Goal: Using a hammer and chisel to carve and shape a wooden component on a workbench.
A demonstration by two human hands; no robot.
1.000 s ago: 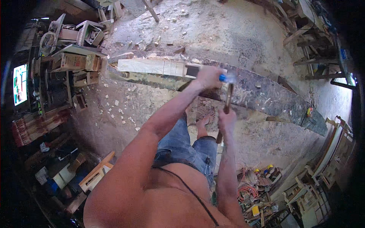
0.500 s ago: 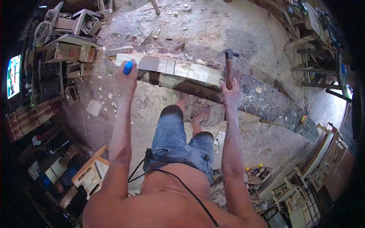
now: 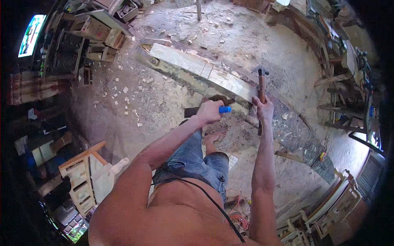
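My left hand [image 3: 210,112] is closed round a chisel, whose blue handle end [image 3: 225,109] sticks out to the right of the fist. A dark flat piece in line with it, on the fist's left, looks like its blade. This hand is over my knee, on the near side of the bench. My right hand [image 3: 264,110] grips a claw hammer [image 3: 262,84] by its wooden handle, head up and away from me. Beyond both hands a pale wooden board [image 3: 184,59] with lines across it lies on the dark, worn bench [image 3: 291,125]. The board's right end is close to the hammer.
Wood chips [image 3: 126,100] are scattered on the floor to the left. Cardboard boxes [image 3: 92,30] and a lit screen [image 3: 32,36] are at the far left. A wooden frame [image 3: 80,176] leans at the near left. Cluttered shelving [image 3: 344,65] lines the right side.
My left hand has come off the board's left end, moving right and toward me with the chisel, now turned sideways. The hammer stays in my right hand. The whole view has turned.
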